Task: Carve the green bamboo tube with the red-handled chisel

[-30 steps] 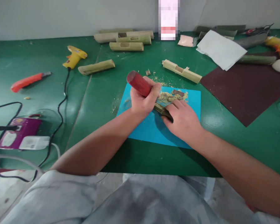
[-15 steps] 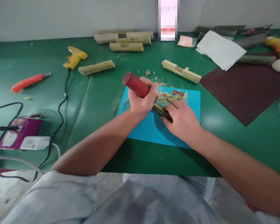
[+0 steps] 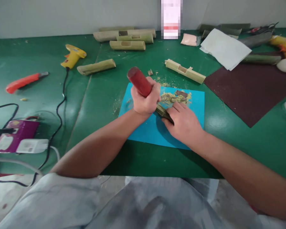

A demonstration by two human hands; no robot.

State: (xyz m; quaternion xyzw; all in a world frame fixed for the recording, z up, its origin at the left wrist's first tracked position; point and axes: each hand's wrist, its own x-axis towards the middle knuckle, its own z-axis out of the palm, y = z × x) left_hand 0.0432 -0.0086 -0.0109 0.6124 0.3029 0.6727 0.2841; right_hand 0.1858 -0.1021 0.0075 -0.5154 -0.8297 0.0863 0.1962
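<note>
Toward the front of the bench [image 3: 157,165] lies a sheet [image 3: 147,133]; over it, a tool handle [image 3: 139,82] is in the left hand [image 3: 145,98] and a bamboo piece [image 3: 162,111] in the right hand [image 3: 186,122] — shavings [image 3: 166,96] just behind. Off to the left, a box [image 3: 26,127] sits nearest, a utility knife [image 3: 23,82] behind it, then a glue gun [image 3: 72,58] farther back, one tube [image 3: 96,67] to its right. More tubes [image 3: 127,45] lie by the wall [image 3: 62,16]. On the right — a mat [image 3: 248,95], with paper [image 3: 225,49] at its back edge.

yellow corded tool [image 3: 72,58], orange knife [image 3: 23,82], white paper [image 3: 225,49] overlapping brown sheet [image 3: 250,95]
</note>
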